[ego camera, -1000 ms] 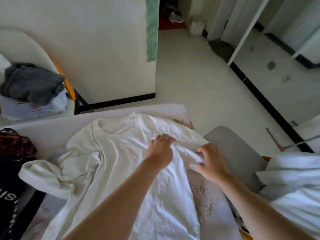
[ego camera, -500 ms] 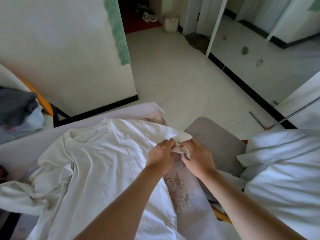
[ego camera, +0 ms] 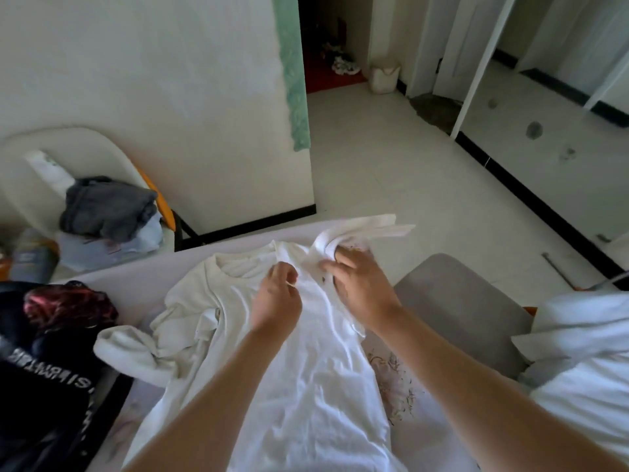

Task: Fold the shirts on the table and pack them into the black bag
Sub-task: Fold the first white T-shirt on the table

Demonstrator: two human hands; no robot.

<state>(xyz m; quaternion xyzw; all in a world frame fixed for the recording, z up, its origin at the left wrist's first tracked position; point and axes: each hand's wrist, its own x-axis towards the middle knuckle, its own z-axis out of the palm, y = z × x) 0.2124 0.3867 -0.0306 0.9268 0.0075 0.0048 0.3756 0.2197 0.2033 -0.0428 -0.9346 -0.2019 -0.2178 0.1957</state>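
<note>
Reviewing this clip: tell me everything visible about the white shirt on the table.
The white shirt is thin, soft, creased cloth with a round neckline, lying spread on the table, neck away from the person. One bunched sleeve lies at the left; the right hand lifts the other sleeve. The left hand pinches cloth near the shoulder.

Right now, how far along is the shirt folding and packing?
Early. Done: nothing visibly folded or packed. In hand: the white shirt lies spread on the table; left hand pinches fabric near the collar, right hand grips its bunched sleeve. Left: fold this shirt, its other sleeve lies crumpled, then pack. The black item at the left edge may be the bag; cannot tell.
</note>
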